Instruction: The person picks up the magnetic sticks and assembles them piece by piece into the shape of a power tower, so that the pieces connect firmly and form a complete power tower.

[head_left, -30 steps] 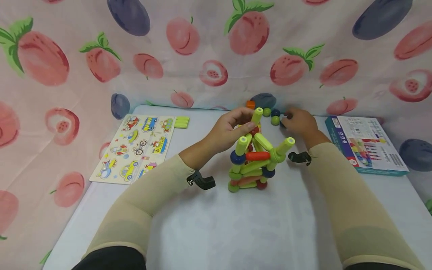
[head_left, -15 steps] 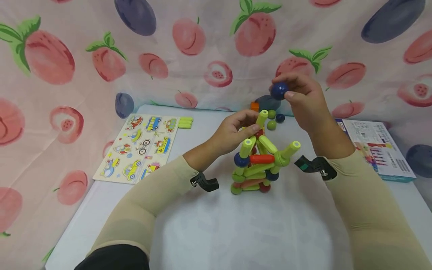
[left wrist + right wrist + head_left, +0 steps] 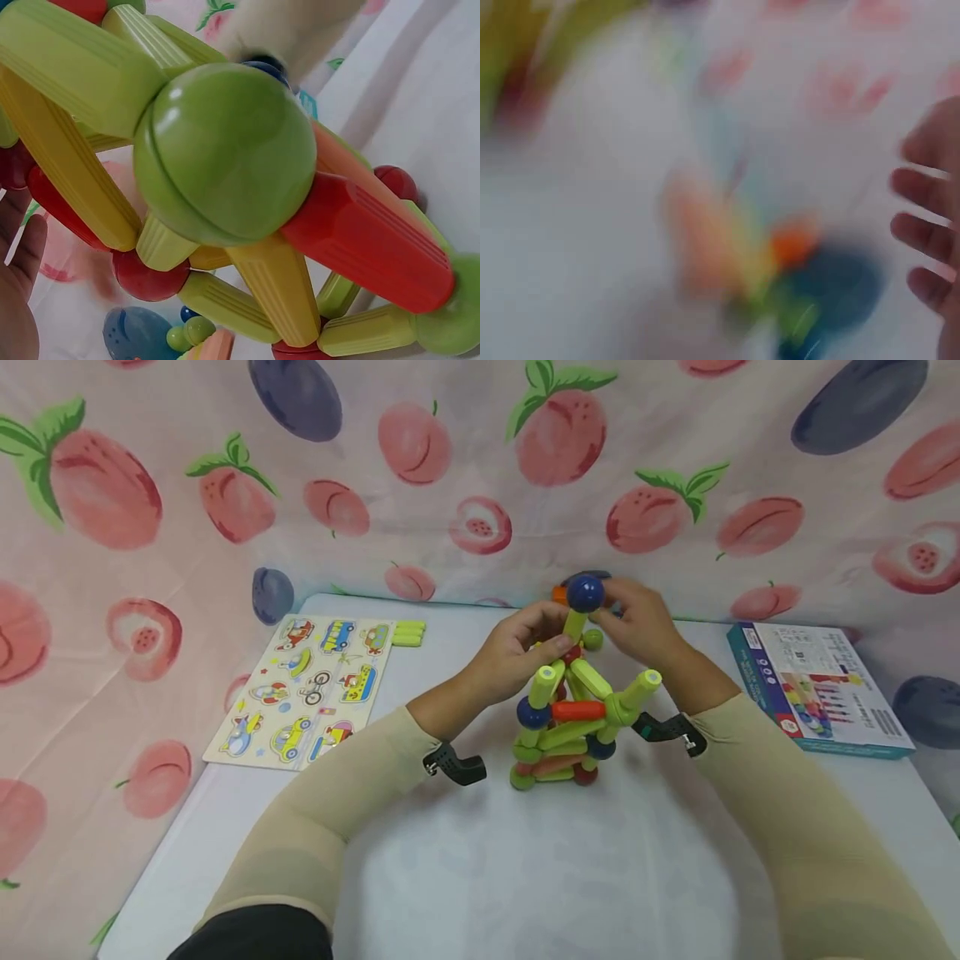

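A toy structure of chunky sticks and balls stands on the white table, mostly light green with red and blue parts. My left hand grips its far upper corner, thumb against the upright green stick. A dark blue ball sits on top of that stick. Just right of the ball is my right hand; its fingertips are partly hidden behind the ball. The right wrist view shows its fingers spread and holding nothing. In the left wrist view, a green ball joins several sticks up close.
A picture board with vehicles lies at left, with green sticks beside it. A box lies at right. Behind the structure are a loose green ball and an orange piece. A fruit-print cloth hangs behind.
My right hand picked up a blue ball from the back of the table, lifted it, and brought it left onto the upright stick. My left hand has kept its grip on the structure.
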`<move>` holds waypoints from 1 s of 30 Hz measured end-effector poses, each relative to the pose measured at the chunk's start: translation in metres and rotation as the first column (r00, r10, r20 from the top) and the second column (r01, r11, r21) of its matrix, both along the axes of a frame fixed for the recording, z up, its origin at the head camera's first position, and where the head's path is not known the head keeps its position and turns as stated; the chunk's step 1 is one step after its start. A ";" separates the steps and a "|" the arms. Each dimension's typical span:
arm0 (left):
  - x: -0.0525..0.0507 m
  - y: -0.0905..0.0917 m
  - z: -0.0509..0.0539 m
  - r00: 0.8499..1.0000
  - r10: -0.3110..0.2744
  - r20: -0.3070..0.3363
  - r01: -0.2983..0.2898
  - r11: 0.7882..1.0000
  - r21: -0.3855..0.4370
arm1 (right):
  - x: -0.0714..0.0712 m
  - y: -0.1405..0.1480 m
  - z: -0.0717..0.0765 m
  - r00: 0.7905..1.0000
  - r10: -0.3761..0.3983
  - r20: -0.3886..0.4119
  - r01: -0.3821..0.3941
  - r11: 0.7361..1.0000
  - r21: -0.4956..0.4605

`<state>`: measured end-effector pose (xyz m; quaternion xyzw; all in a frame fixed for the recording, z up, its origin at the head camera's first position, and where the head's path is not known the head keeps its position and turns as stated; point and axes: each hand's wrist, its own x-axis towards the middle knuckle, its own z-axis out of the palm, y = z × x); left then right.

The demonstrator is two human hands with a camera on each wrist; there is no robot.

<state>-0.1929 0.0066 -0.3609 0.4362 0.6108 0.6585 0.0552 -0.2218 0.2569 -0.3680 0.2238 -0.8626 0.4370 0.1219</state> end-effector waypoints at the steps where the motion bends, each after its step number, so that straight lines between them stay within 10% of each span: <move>1: 0.000 0.000 0.000 1.000 0.005 -0.003 -0.005 1.000 -0.003 | -0.004 0.006 -0.015 0.997 -0.073 0.004 0.071 0.979 0.190; 5: 0.002 0.001 -0.003 1.000 0.014 -0.011 -0.014 1.000 -0.013 | -0.015 0.023 -0.061 0.988 -0.155 0.025 0.115 0.822 0.557; 12: -0.003 0.001 -0.008 0.998 -0.008 0.055 0.005 0.999 0.042 | -0.028 0.027 -0.086 0.977 -0.210 0.038 0.152 0.810 0.566; 15: -0.020 0.002 -0.020 0.995 0.092 0.029 -0.088 0.989 -0.116 | -0.031 0.025 -0.088 0.970 -0.231 0.073 0.150 0.810 0.567; 17: -0.036 0.004 -0.034 0.982 0.163 -0.090 -0.185 0.904 -0.384 | -0.031 0.025 -0.089 0.964 -0.249 0.088 0.158 0.810 0.565; 21: -0.061 0.009 -0.068 0.936 0.018 -0.351 -0.319 0.458 -0.830 | -0.028 0.026 -0.090 0.962 -0.252 0.105 0.155 0.822 0.547; 23: -0.065 0.011 -0.080 0.922 -0.064 -0.381 -0.345 0.310 -0.886 | -0.027 0.025 -0.090 0.960 -0.254 0.116 0.154 0.827 0.541; 26: -0.066 0.011 -0.084 0.920 -0.073 -0.386 -0.357 0.258 -0.898 | -0.021 0.025 -0.083 0.941 -0.312 0.135 0.207 0.841 0.499; 28: -0.066 0.009 -0.082 0.916 -0.053 -0.398 -0.365 0.301 -0.881 | -0.015 0.026 -0.071 0.916 -0.377 0.139 0.301 0.872 0.385; 30: -0.065 0.005 -0.074 0.921 0.017 -0.390 -0.364 0.399 -0.842 | -0.004 0.024 -0.051 0.902 -0.396 0.174 0.384 0.918 0.102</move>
